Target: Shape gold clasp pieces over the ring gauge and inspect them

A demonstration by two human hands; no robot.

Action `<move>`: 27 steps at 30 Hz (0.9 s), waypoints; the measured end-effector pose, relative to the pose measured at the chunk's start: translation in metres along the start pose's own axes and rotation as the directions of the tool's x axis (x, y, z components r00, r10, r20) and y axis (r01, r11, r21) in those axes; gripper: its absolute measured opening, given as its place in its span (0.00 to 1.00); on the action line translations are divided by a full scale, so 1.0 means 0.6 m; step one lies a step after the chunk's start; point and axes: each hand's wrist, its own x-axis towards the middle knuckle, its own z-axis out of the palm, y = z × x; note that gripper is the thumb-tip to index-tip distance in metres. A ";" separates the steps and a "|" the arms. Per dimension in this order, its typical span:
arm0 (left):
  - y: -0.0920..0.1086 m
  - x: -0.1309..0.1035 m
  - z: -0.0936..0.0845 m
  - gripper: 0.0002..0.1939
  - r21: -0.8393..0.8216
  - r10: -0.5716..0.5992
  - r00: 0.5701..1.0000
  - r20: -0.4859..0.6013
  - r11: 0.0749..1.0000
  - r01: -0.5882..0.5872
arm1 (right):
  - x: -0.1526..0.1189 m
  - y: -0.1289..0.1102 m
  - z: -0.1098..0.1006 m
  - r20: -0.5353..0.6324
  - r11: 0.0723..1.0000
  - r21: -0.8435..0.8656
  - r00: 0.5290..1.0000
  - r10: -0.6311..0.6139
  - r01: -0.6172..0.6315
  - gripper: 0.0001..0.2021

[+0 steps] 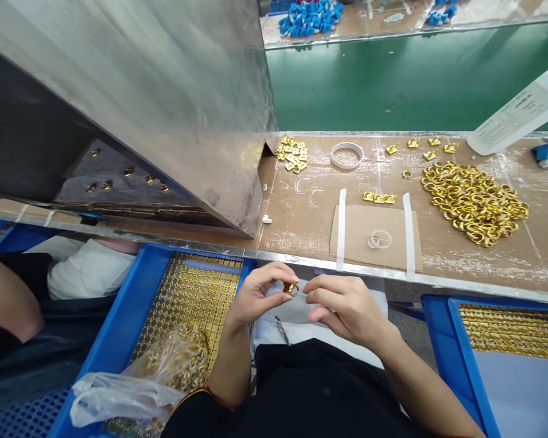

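left hand [254,297] pinched gold ring [294,289] at fingertips | right hand [347,305] hovered just beside ring | its fingers loosely curled, tips apart

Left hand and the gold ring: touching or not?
Touching. The head view shows the left hand pinching the gold ring between its fingers, with no gap visible.

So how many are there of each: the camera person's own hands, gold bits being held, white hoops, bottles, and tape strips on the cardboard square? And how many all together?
Hands, left and right: 2
Held gold bit: 1
White hoop: 1
Bottle: 1
Tape strips: 2
Total: 7
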 end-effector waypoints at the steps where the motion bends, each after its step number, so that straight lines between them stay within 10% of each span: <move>1: -0.005 0.001 0.005 0.10 -0.063 -0.013 0.999 -0.046 0.998 0.010 | 0.000 -0.001 0.000 -0.064 1.000 0.017 0.998 0.010 -0.009 0.23; 9: -0.018 0.016 0.064 0.11 -0.272 0.064 0.978 -0.197 0.955 -0.118 | -0.008 -0.009 0.023 -0.324 0.982 0.138 0.931 0.171 -0.132 0.15; 27: -0.023 0.036 0.096 0.14 -0.405 -0.021 0.921 -0.388 0.902 -0.150 | 0.006 -0.002 0.023 -0.241 0.946 0.203 0.923 0.299 -0.254 0.07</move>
